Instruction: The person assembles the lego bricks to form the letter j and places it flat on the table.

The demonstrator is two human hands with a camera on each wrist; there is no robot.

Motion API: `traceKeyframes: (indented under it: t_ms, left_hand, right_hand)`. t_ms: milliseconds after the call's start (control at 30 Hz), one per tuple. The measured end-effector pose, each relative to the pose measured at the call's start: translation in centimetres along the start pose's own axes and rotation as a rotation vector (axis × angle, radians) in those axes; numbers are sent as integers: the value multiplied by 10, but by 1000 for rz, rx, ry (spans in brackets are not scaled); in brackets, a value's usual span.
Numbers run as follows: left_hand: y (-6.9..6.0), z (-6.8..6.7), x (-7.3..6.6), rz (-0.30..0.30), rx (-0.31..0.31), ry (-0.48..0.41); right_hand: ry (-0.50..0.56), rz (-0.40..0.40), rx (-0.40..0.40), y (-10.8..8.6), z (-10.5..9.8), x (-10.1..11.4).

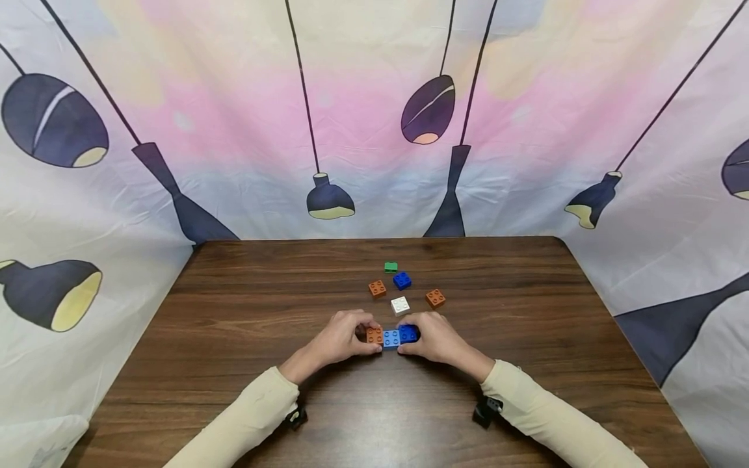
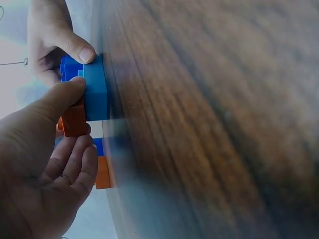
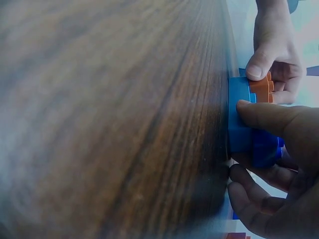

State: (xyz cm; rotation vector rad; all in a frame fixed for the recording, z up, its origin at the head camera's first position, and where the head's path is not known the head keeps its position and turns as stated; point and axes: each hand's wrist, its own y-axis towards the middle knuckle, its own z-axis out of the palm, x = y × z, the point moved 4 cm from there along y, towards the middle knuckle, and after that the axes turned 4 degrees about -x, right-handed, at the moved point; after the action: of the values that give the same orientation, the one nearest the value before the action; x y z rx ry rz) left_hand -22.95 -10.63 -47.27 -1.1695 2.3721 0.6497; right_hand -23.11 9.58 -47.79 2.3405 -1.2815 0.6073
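Note:
Both hands are at a small assembly of toy building bricks near the middle of the table. Its light blue brick lies lowest, with an orange brick on its left end and a dark blue brick on its right end; both overhang it. My left hand pinches the orange brick between thumb and fingers. On the other side, my right hand grips the dark blue brick, its thumb against the light blue one. Fingers partly cover both upper bricks.
Beyond the hands lie loose bricks: a white one, an orange one, another orange one, a dark blue one and a green one. The wooden table ends at a printed cloth behind.

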Motion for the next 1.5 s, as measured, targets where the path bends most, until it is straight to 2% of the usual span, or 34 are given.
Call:
traceKeyframes:
  t_ms: [400,733,867,1100,1267,1500]
  left_hand:
    - [1,-1,-1,-13,27,-21]
    - [-1,4,-1,-39,73,-13]
    - [2,9,-3,-42,86,-10]
    - [8,15,-12,-47,91,-26]
    - [13,19,-16,-12,81,-23]
    - [19,25,-17,17,86,-13]
  right_hand:
    - [-7,0,2,0,1,1]
    - [7,2,31,-2,-1,-2]
    - [21,9,26,-5,-12,-5]
    - [33,25,-22,-8,-46,-14]
    - [51,46,-90,-5,-67,-26]
    - [36,65,-140,2,-74,-44]
